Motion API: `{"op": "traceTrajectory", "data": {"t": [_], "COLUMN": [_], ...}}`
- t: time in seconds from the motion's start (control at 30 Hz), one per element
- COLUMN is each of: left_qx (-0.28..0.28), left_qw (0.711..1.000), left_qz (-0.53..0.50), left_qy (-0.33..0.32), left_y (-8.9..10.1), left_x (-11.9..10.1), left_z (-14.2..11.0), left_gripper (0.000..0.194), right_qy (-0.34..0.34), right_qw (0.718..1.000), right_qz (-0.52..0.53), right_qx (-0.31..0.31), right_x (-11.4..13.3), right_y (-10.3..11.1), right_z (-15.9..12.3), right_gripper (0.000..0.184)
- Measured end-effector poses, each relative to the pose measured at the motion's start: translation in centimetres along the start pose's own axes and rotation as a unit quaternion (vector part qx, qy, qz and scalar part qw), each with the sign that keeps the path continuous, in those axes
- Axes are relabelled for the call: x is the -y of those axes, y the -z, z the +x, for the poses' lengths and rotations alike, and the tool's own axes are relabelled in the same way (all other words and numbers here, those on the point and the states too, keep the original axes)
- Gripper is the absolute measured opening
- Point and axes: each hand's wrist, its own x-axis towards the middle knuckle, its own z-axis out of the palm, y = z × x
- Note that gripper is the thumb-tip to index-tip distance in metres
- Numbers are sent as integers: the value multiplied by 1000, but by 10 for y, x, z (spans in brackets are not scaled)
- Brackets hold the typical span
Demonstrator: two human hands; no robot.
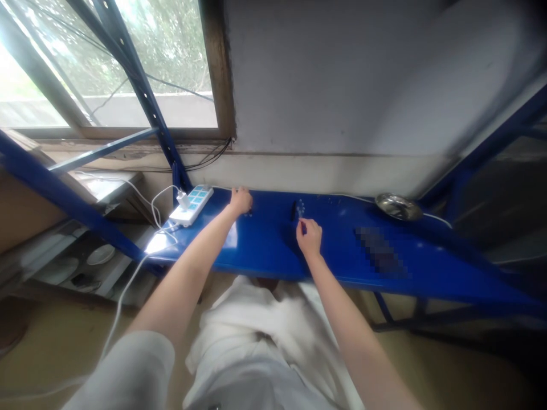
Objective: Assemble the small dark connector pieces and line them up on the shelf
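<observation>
My left hand (242,200) reaches to the back of the blue tabletop (265,245), its fingers curled down. Some small pale and dark bits (249,214) lie at its right edge; whatever the fingers hold is hidden. Nearer to me, my right hand (310,236) is closed in a pinch, thumb and forefinger together. What it pinches is too small to make out. Just beyond its fingertips lies a loose group of small clear, bead-like pieces (300,206). A short black stick-like object (294,210) rests beside them on the left.
A white power strip (192,206) with a plugged-in charger (183,199) sits at the left end, its cable hanging down. At the back right is a shiny metal dish (397,206). A blurred dark object (380,250) lies in front of it. Blue frame posts (145,97) flank the table.
</observation>
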Motion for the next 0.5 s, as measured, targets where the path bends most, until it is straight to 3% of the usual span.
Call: {"op": "traceTrajectory", "data": {"t": [0.5], "left_qx": [0], "left_qw": [1000], "left_qz": [-17], "left_qy": [18], "left_y": [-6], "left_x": [3], "left_z": [3], "left_gripper": [14], "right_qy": [-10], "right_qw": [1000], "right_qz": [-4], "right_qx": [5], "right_x": [-1], "right_y": [0], "right_z": [-2], "right_gripper": [29]}}
